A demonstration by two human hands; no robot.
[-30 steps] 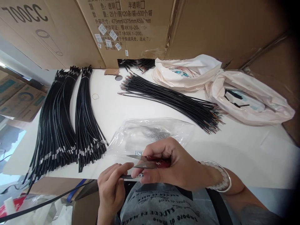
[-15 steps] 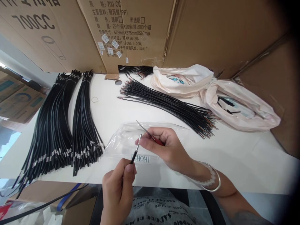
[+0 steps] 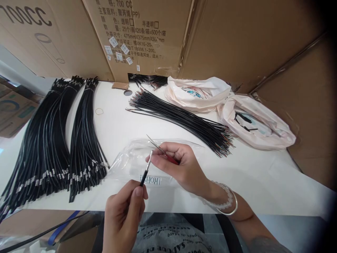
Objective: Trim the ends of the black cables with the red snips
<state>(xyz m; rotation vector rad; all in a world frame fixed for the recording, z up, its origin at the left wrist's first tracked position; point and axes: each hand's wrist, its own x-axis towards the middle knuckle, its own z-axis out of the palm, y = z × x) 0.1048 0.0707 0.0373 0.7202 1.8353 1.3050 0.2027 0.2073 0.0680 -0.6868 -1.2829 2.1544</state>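
My left hand (image 3: 129, 207) is closed, its thumb and forefinger pinching a black cable (image 3: 143, 177). The cable's bare silver end (image 3: 150, 160) points up and away from me. My right hand (image 3: 181, 165) is curled around a red-handled tool (image 3: 170, 159) with a thin, pointed metal end slanting up to the left. Its thumb and fingertips are right beside the cable's silver end; whether they touch it I cannot tell. Both hands are above a clear plastic bag (image 3: 123, 158) lying on the white table (image 3: 116, 116).
Bundles of black cables (image 3: 47, 130) with silver sleeves lie at left. A bundle of stripped cables (image 3: 181, 117) stretches across the middle back. Two pale bags (image 3: 279, 135) with small parts lie at right. Cardboard (image 3: 223, 38) walls the back; a rubber band (image 3: 99, 111) lies near the left bundles.
The whole view has shifted, so most things appear further left. Both hands keep their grips, and the cable and red-handled tool stay in nearly the same position relative to each other.
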